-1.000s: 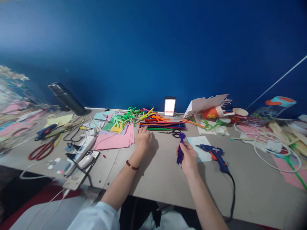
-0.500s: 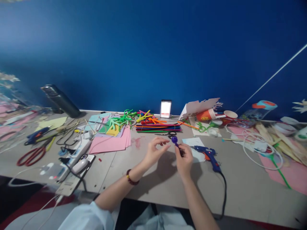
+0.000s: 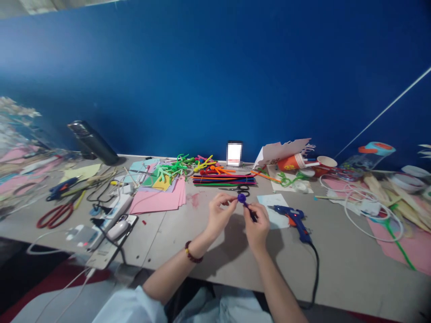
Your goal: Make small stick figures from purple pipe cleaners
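Note:
My right hand (image 3: 256, 226) is closed round the stem of a purple pipe-cleaner piece (image 3: 241, 198) with a coiled round head, held a little above the grey table (image 3: 336, 264). My left hand (image 3: 219, 212) is raised beside it, fingertips pinching at the coiled head. A blue hot glue gun (image 3: 292, 216) lies just right of my right hand, next to a pale blue paper (image 3: 274, 202). Black scissors (image 3: 239, 190) and a flat bundle of coloured pipe cleaners (image 3: 223, 179) lie just beyond my hands.
Pink paper sheets (image 3: 158, 201) lie to the left, then a power strip (image 3: 112, 214), cables and red scissors (image 3: 55, 214). A dark bottle (image 3: 92, 142) leans at back left. Paper cups (image 3: 299, 160), white cord (image 3: 367, 207) and craft scraps crowd the right. A blue wall stands behind.
My left hand lifted off the table near the pink paper and came right to the purple piece's head. My right hand tilted the piece from upright towards the left.

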Tool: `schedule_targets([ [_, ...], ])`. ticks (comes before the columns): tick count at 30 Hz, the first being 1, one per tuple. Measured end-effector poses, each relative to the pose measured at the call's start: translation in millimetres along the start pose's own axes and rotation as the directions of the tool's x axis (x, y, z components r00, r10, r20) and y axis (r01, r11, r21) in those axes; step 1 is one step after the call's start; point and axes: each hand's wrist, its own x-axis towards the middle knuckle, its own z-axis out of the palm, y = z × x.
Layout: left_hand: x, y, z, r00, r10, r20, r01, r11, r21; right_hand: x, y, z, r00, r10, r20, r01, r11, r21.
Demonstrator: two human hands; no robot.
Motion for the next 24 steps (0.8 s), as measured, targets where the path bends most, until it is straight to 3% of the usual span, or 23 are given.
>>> schedule_targets([
  [5, -1.5, -0.1, 3.4, 0.995, 0.094, -0.039, -0.091, 0.994, 0.068, 0.2, -3.6, 0.5, 0.998, -0.056, -0.005, 0.056, 0.998, -0.020],
  [9, -0.6, 1.5, 1.1, 0.982, 0.178, -0.056, -0.169, 0.976, 0.139, 0.5, -5.6, 0.4, 1.000, -0.030, 0.000, 0.030, 1.000, 0.004],
  [12, 2.5, 1.5, -6.0, 0.979, 0.190, -0.080, -0.173, 0.968, 0.180, -0.2, -3.8, 0.3, 0.999, 0.040, -0.008, -0.040, 0.999, 0.035],
  [15, 10.2, -4.7, -18.5, 0.978, 0.163, -0.128, -0.132, 0.967, 0.219, -1.5, -0.5, 1.0, 0.978, 0.209, 0.006, -0.208, 0.967, 0.145],
  [17, 18.4, -14.3, -30.1, 0.980, 0.129, -0.155, -0.093, 0.970, 0.223, -1.6, 0.7, 1.5, 0.926, 0.371, 0.070, -0.375, 0.886, 0.274],
  [20, 32.4, -34.6, -52.5, 0.979, 0.055, -0.196, -0.004, 0.968, 0.252, 0.9, -0.3, 1.8, 0.800, 0.554, 0.230, -0.592, 0.669, 0.448],
  [22, 40.1, -48.3, -69.5, 0.984, 0.001, -0.177, 0.058, 0.943, 0.328, 3.9, -2.3, 1.8, 0.734, 0.610, 0.299, -0.660, 0.536, 0.526],
  [24, 44.5, -58.9, -84.6, 0.992, -0.031, -0.123, 0.091, 0.852, 0.516, 6.6, -4.4, 1.7, 0.696, 0.639, 0.327, -0.682, 0.446, 0.580],
])
